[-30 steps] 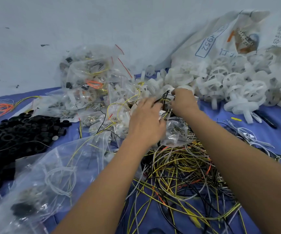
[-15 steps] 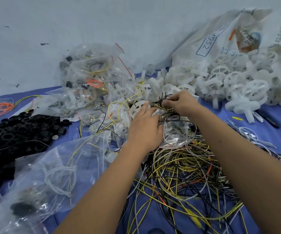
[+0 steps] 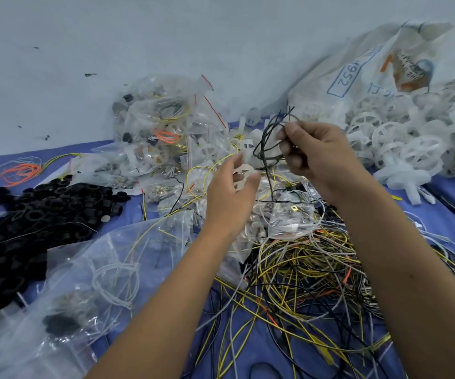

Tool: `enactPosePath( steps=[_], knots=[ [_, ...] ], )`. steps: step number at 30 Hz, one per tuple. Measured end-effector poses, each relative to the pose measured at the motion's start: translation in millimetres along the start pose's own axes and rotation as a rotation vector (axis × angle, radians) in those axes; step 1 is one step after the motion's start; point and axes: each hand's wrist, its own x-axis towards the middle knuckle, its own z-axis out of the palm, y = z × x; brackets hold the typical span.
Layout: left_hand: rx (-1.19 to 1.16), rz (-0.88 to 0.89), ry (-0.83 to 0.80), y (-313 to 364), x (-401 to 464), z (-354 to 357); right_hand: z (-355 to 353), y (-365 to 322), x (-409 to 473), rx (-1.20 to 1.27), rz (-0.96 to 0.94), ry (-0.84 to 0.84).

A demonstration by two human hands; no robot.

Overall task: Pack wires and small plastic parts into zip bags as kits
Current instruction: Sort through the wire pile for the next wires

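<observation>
My right hand [image 3: 313, 157] is raised above the pile and pinches a loop of thin black wire [image 3: 266, 144] between thumb and fingers. The wire's tail hangs down toward a small clear zip bag [image 3: 289, 220] with metal bits inside. My left hand [image 3: 229, 192] hovers just left of the wire with fingers loosely spread and holds nothing. Under both forearms lies a tangle of yellow, white, black and orange wires [image 3: 302, 269]. Filled kit bags [image 3: 160, 132] are stacked behind the hands.
White plastic wheels [image 3: 401, 143] spill from a printed sack [image 3: 371, 69] at the right. Black rings [image 3: 35, 212] are heaped at the left. A large clear bag [image 3: 84, 283] lies front left. Orange wires [image 3: 21, 170] lie far left on the blue cloth [image 3: 439, 222].
My right hand has lifted, pulling the black wire up out of the pile. My left hand has let go of the pile and opened beside it.
</observation>
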Motion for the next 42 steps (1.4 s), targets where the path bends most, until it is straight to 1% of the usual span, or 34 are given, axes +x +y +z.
enactPosePath(
  steps=[2, 4, 6, 7, 8, 11, 12, 13, 17, 18, 20, 22, 23, 25, 29, 32, 37, 40, 42],
  knots=[
    [-0.138, -0.043, -0.072, 8, -2, -5, 6, -7, -1, 0.103, 0.027, -0.066],
    [-0.306, -0.091, -0.131, 15, -5, -11, 12, -6, -2, 0.112, 0.077, -0.095],
    [-0.439, -0.137, -0.170, 17, -9, -20, 20, 0, -7, 0.028, 0.123, -0.110],
    [-0.452, -0.147, -0.167, 16, -13, -25, 25, 4, -10, -0.033, 0.139, -0.119],
    [-0.402, -0.135, -0.151, 14, -16, -31, 29, 8, -14, -0.084, 0.154, -0.128],
    [-0.017, -0.001, -0.075, 3, -27, -52, 49, 20, -29, -0.112, 0.199, -0.120],
    [0.055, 0.022, -0.054, 0, -32, -59, 58, 22, -34, -0.101, 0.206, -0.105],
    [0.071, 0.025, -0.036, -4, -38, -65, 68, 24, -39, -0.089, 0.207, -0.090],
    [0.044, 0.027, 0.141, -18, -62, -92, 115, 35, -61, -0.068, 0.194, -0.043],
    [-0.001, 0.006, 0.192, -22, -66, -95, 123, 39, -66, -0.115, 0.167, -0.030],
    [-0.134, -0.065, 0.322, -27, -72, -103, 136, 46, -75, -0.307, 0.078, -0.041],
    [-0.279, -0.136, 0.450, -31, -76, -108, 145, 51, -81, -0.417, 0.017, -0.112],
    [-0.337, -0.157, 0.487, -33, -77, -108, 148, 55, -84, -0.408, 0.013, -0.156],
    [-0.388, -0.170, 0.512, -38, -79, -107, 155, 61, -89, -0.339, 0.016, -0.201],
    [-0.400, -0.173, 0.508, -46, -82, -101, 153, 70, -97, -0.131, 0.033, -0.167],
    [-0.336, -0.147, 0.462, -50, -83, -102, 151, 75, -99, -0.074, 0.020, -0.171],
    [-0.252, -0.098, 0.369, -48, -88, -100, 149, 77, -103, -0.024, 0.013, -0.112],
    [-0.197, -0.087, 0.367, -48, -90, -100, 149, 77, -103, 0.062, 0.057, -0.110],
    [-0.167, -0.078, 0.369, -49, -91, -101, 152, 78, -104, 0.070, 0.083, -0.093]
  ],
)
